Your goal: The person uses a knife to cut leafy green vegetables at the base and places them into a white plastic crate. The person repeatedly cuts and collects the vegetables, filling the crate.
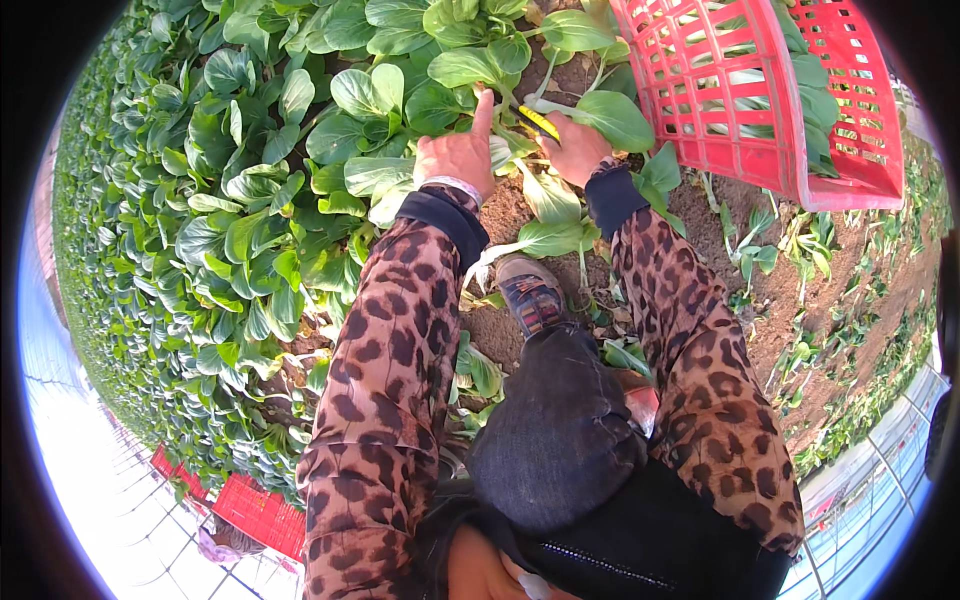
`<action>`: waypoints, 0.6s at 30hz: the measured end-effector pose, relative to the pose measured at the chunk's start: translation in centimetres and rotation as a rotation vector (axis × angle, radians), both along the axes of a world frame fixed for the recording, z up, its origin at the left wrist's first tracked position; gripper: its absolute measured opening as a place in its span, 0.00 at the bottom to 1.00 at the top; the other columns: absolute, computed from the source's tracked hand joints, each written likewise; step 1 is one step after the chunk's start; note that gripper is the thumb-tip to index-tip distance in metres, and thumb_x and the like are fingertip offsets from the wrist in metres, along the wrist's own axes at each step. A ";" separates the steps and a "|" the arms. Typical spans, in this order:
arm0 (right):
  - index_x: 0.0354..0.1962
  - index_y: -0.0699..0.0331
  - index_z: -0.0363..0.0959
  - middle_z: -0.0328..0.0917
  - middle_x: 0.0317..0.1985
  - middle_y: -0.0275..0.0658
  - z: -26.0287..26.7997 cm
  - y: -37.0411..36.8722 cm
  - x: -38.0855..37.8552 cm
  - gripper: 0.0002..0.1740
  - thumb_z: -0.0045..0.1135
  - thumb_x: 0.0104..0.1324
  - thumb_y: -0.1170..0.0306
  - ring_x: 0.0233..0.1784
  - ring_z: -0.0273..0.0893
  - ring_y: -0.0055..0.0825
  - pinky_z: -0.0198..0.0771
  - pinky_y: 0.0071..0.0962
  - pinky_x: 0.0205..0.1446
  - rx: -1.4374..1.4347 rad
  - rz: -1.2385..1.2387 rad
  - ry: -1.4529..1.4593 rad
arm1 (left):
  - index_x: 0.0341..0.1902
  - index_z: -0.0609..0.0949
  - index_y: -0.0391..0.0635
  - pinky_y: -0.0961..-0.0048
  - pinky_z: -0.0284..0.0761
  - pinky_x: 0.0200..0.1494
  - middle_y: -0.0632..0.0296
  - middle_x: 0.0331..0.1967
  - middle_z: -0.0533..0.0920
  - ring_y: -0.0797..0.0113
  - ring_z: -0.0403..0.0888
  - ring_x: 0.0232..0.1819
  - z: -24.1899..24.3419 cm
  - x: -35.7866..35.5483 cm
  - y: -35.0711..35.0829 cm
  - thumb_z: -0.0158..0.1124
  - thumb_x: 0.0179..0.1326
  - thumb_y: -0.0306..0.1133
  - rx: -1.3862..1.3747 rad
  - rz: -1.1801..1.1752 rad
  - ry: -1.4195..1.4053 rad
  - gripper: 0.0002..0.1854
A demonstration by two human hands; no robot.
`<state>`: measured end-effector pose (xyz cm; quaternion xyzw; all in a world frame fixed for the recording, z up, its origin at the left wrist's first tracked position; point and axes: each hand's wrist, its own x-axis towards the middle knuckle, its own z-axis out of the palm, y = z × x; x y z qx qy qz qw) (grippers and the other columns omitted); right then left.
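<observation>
My right hand [576,148] is closed around a yellow and black utility knife [538,124], whose front end points up and left to the base of a leafy green plant [480,66]. Beside it, my left hand [457,156] reaches among the leaves with its index finger stretched out at the plant's stems. The other fingers are bent, and whether they grip a leaf I cannot tell. A cut-looking loose leaf [616,120] lies over the soil just above my right hand. More pale leaves [551,196] lie between my wrists.
A red plastic crate [795,169] holding leafy greens [814,97] stands at the upper right. Dense greens [240,187] fill the left side. Loose leaves are scattered on brown soil [750,300] at right. My shoe [531,294] is below my hands. Red crates [259,514] are at the lower left.
</observation>
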<state>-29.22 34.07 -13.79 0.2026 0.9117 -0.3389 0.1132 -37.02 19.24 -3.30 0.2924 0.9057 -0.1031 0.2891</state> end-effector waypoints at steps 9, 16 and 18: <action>0.45 0.63 0.62 0.75 0.32 0.53 -0.2 -0.5 0.2 0.19 0.47 0.58 0.62 0.38 0.73 0.51 0.67 0.46 0.42 -0.066 0.073 -0.044 | 0.64 0.60 0.62 0.56 0.66 0.50 0.56 0.33 0.81 0.58 0.79 0.37 -3.8 -2.6 -3.5 0.55 0.49 0.31 0.046 0.001 0.136 0.35; 0.44 0.68 0.61 0.74 0.30 0.52 -1.7 -2.1 -1.0 0.20 0.46 0.60 0.63 0.35 0.73 0.49 0.67 0.44 0.39 -0.030 0.168 -0.070 | 0.61 0.65 0.62 0.63 0.70 0.46 0.57 0.33 0.81 0.60 0.79 0.39 -4.1 -2.5 -4.2 0.64 0.46 0.40 0.068 0.025 0.152 0.35; 0.45 0.68 0.61 0.74 0.26 0.50 -1.2 -2.4 0.5 0.20 0.46 0.60 0.62 0.28 0.74 0.45 0.69 0.41 0.33 0.017 0.250 -0.033 | 0.56 0.71 0.59 0.64 0.71 0.43 0.57 0.31 0.81 0.59 0.80 0.36 -3.4 -2.1 -4.7 0.64 0.44 0.40 0.119 0.042 0.140 0.30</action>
